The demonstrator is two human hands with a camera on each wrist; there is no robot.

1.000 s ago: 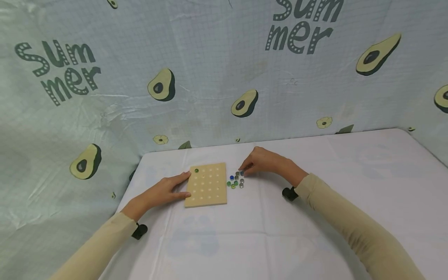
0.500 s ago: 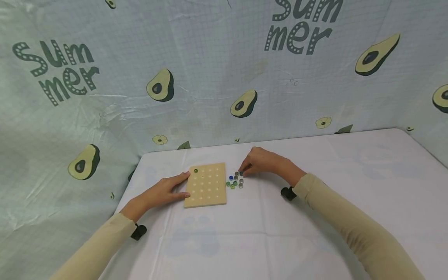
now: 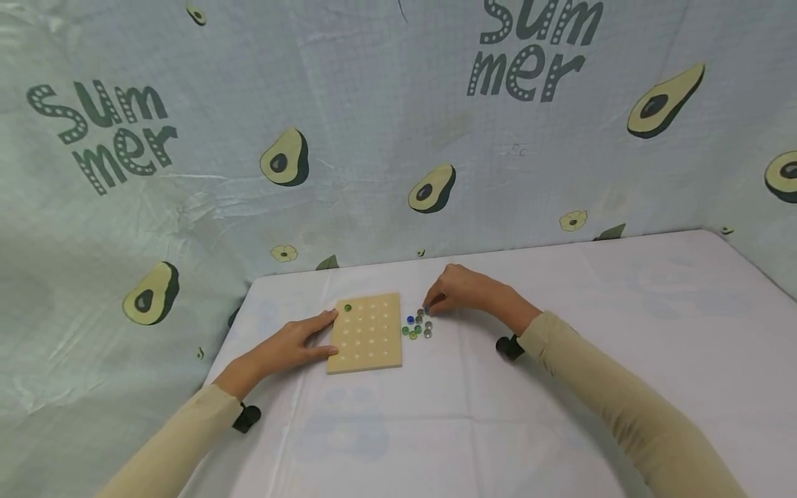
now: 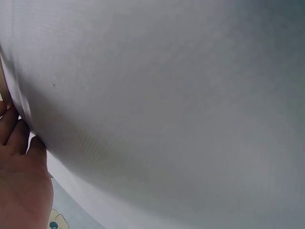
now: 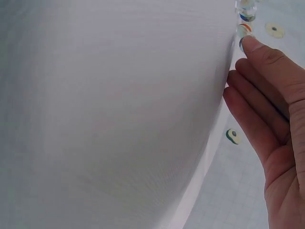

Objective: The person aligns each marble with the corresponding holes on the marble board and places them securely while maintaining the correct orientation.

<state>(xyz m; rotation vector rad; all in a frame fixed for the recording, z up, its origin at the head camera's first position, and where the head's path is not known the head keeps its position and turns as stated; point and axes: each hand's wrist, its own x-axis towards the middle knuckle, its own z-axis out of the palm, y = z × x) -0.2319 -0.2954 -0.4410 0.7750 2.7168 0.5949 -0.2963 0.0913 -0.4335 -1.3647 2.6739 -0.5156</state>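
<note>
In the head view, a light wooden board (image 3: 365, 339) with rows of round hollows lies on the table. One green marble (image 3: 348, 308) sits in its far-left hollow. My left hand (image 3: 288, 354) rests against the board's left side, thumb and fingers spread along the edge. Several glass marbles, green, blue and clear, are clustered just right of the board, among them a bright blue marble (image 3: 410, 319). Over the far end of this cluster, my right hand (image 3: 463, 287) pinches a dark blue marble (image 3: 427, 310) between thumb and forefinger. Clear marbles (image 5: 247, 8) show beyond the thumb in the right wrist view.
A white cloth (image 3: 436, 429) covers the table. Behind it hangs a pale curtain (image 3: 361, 104) printed with avocados and lettering, meeting the table's back edge. Small black wrist cameras, such as the right wrist camera (image 3: 510, 348), sit under both wrists.
The right fingertips have drawn in around the dark blue marble, which shows less than before. The left hand and the board stay in place, and the head view has tilted slightly.
</note>
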